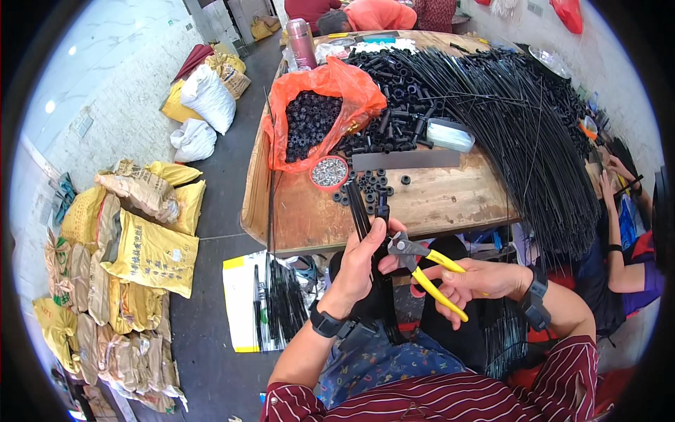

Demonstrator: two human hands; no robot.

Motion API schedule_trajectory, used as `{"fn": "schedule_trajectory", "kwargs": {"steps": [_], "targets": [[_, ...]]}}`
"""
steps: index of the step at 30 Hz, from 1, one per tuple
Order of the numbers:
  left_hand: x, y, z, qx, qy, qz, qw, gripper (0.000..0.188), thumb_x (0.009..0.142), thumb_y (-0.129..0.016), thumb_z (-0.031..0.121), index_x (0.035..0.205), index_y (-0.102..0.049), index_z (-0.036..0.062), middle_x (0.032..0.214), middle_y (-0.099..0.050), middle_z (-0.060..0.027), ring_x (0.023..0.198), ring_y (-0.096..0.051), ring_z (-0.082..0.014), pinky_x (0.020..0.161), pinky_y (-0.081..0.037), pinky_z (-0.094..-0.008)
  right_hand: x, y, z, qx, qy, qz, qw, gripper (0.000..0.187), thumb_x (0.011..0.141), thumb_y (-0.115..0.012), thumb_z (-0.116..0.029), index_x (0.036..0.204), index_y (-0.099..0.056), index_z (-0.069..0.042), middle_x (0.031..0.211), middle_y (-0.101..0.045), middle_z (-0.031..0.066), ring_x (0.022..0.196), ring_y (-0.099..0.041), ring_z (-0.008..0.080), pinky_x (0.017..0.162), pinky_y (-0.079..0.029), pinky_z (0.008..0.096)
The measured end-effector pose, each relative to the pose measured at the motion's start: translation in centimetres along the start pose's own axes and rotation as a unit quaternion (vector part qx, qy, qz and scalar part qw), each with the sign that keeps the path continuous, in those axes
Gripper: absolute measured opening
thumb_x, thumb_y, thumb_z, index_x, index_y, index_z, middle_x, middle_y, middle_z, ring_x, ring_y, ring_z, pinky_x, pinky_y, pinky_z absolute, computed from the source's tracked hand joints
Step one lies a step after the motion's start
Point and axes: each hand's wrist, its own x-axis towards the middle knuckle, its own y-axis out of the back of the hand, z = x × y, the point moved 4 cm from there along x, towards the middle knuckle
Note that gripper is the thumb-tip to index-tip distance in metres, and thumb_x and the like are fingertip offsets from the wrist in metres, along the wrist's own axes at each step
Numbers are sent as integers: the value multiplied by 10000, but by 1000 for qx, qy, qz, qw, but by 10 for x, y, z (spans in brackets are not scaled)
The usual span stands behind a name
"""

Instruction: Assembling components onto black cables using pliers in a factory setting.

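My left hand (362, 261) is closed around a bundle of thin black rods (359, 209), held just off the table's near edge. Between its thumb and fingers a black plastic fitting (382, 205) sticks up beside the rods. Yellow-handled pliers (426, 283) are gripped in my right hand (485, 280), handles spread. Their metal jaws point left, right by my left fingertips; whether they bite on anything is too small to tell. Beyond my left hand, small black rings (369, 186) and a red bowl (329, 173) of small silvery metal pieces lie on the wooden table (450, 200).
An orange plastic bag (360, 86) of black parts stands at the table's left, near a flask (301, 43). Long black rods (524, 141) pile up on the right, overhanging the edge. Yellow sacks (156, 253) line the left wall. Another person's arm (616, 243) works at far right.
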Motion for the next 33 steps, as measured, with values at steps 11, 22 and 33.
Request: {"fn": "schedule_trajectory", "kwargs": {"steps": [11,22,33], "targets": [[-2,5,-3,-33,31,-33,998,461,998,-411,437,1056,-536,-4,689,-500,-1,525,-371,-63,503,-307,-228,9,-13,4,-125,62,95,986,518,1021,-388,-392,1345,-394,12,820,-614,102,693,-645,181,655,-526,295],[-9,15,6,7,-38,70,997,402,1013,-413,384,1046,-546,7,703,-497,-21,518,-386,-78,495,-318,-244,20,-22,-2,-60,59,96,992,468,1024,-367,-428,1259,-462,-34,741,-558,41,599,-574,100,525,-471,248],[-18,61,12,-10,-68,217,974,341,1002,-464,373,949,-527,42,723,-480,-17,518,-417,-85,486,-337,-238,72,52,-92,-497,185,420,736,222,797,-679,-155,940,-578,-17,751,-613,71,642,-586,171,601,-460,314]]}}
